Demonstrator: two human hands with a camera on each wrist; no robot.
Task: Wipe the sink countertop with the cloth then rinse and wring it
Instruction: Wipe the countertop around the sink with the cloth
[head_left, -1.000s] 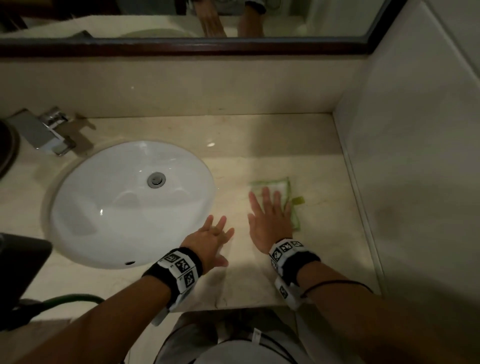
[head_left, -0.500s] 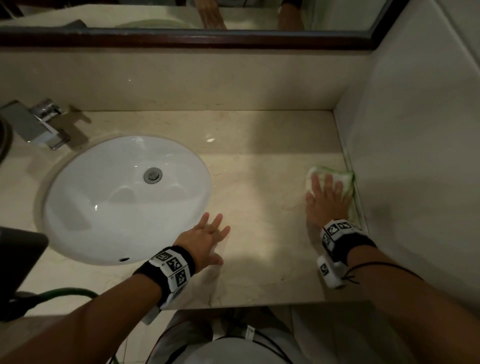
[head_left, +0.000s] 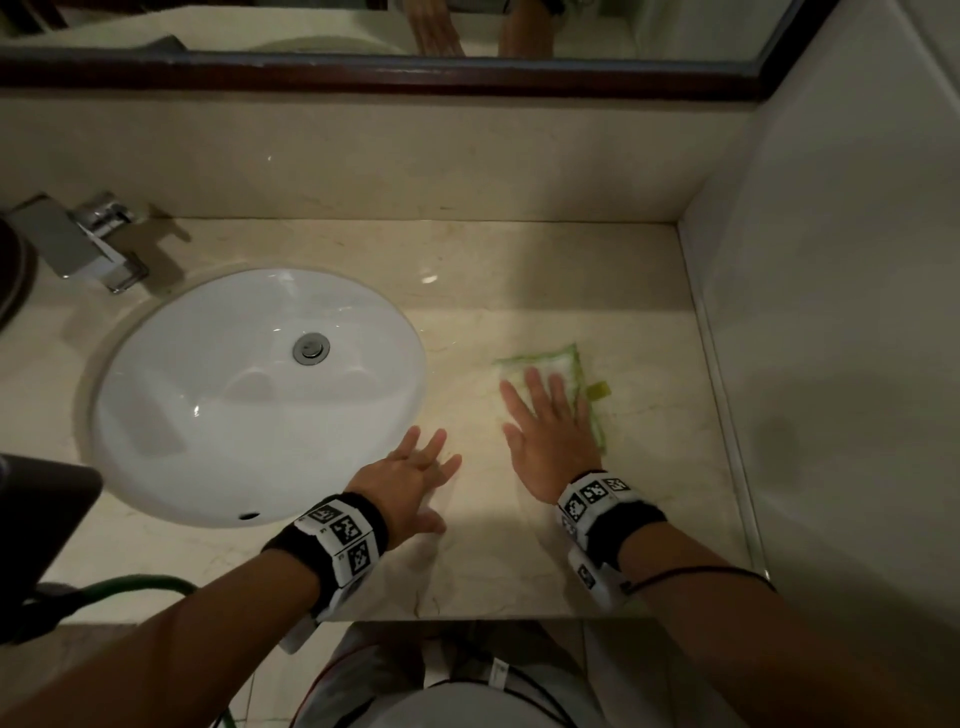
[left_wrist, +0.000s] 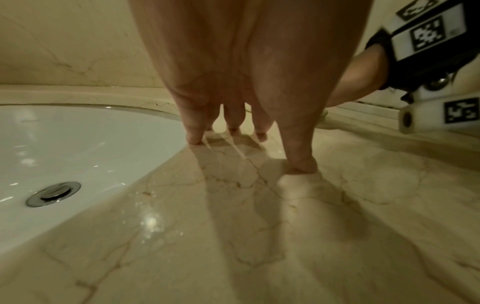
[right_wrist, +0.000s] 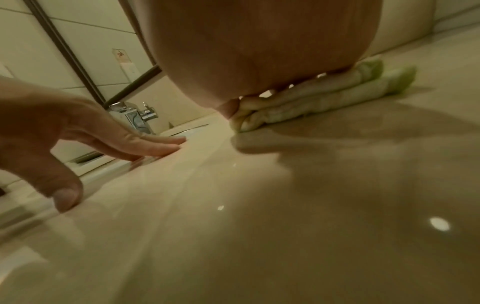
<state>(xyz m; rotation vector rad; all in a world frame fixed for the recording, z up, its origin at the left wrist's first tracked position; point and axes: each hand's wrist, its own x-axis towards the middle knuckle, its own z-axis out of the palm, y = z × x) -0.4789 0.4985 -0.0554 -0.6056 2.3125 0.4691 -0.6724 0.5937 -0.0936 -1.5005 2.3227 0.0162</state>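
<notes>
A folded white cloth with green edging (head_left: 563, 364) lies on the beige marble countertop (head_left: 519, 260), right of the white oval sink (head_left: 234, 405). My right hand (head_left: 545, 415) presses flat on the cloth with straight, spread fingers; the right wrist view shows the cloth (right_wrist: 324, 102) squashed under the palm. My left hand (head_left: 415, 467) rests open on the bare countertop by the sink's right rim, its fingertips (left_wrist: 194, 137) and thumb touching the marble (left_wrist: 259, 226).
A chrome tap (head_left: 88, 239) stands at the back left of the sink, whose drain plug (head_left: 310, 347) is in the basin. A side wall (head_left: 831, 312) bounds the countertop on the right, a backsplash and mirror (head_left: 467, 26) behind. A green hose (head_left: 130, 584) runs at the lower left.
My right hand slid the cloth right to the side wall, then back left to the middle of the countertop. The left hand has stayed in place beside the sink.
</notes>
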